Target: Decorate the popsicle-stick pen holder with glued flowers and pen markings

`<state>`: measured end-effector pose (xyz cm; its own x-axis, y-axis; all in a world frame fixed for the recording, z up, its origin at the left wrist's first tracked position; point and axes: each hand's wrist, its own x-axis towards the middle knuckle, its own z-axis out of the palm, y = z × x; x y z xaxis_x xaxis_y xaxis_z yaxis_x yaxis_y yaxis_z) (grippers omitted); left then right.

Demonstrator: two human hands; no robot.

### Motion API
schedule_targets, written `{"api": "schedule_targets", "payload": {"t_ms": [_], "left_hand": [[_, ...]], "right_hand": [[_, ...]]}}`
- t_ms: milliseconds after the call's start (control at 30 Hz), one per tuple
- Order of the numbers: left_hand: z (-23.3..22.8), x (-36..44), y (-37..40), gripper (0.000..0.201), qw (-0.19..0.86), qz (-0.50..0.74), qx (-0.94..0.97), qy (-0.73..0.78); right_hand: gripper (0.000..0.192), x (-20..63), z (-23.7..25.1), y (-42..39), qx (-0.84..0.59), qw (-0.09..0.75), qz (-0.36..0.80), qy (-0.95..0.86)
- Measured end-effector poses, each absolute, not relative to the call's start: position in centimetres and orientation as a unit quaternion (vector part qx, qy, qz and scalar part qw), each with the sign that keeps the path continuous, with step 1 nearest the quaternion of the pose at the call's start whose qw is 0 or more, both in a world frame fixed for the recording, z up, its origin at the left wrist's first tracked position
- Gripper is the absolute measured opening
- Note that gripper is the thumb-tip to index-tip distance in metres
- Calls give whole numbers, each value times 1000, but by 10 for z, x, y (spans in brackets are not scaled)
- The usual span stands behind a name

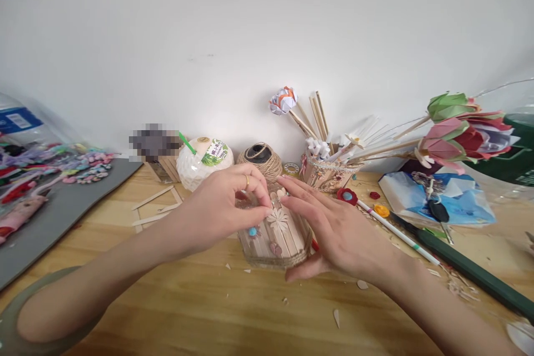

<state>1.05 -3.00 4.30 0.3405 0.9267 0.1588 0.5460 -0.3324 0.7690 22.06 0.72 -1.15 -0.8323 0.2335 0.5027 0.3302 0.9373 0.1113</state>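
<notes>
Forearms come in low over the bench (pixel 208 311), nearest the lens; left hand (pixel 217 206) has its grip pinched shut, fingertips (pixel 263 207) on a small decoration at the upper front of the stick holder (pixel 275 236), ring on one finger; holder sits between both grips, slats upright, twine band round its base, pale flower piece on its face just right of the pinch, blue bead below it; right hand (pixel 334 233) lies flat and open against the holder's right side, closed on nothing, steadying it. My read for doing this well: keep the right palm braced, press the piece square onto the slats, don't tilt the holder. Twine ball (pixel 261 160) behind the grips; paper flowers (pixel 459 128) well to the right.
</notes>
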Motion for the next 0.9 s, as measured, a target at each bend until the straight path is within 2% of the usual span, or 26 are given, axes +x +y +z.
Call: {"api": "schedule_targets", "payload": {"t_ms": [367, 767, 900], "left_hand": [[35, 11, -35, 14, 211, 345, 789, 463], [40, 7, -36, 13, 320, 337, 752, 467], [38, 1, -29, 20, 391, 404, 664, 493]], "right_hand": [[80, 219, -12, 7, -146, 248, -87, -954], [83, 220, -12, 6, -146, 248, -88, -954], [82, 220, -12, 7, -146, 247, -86, -954]]}}
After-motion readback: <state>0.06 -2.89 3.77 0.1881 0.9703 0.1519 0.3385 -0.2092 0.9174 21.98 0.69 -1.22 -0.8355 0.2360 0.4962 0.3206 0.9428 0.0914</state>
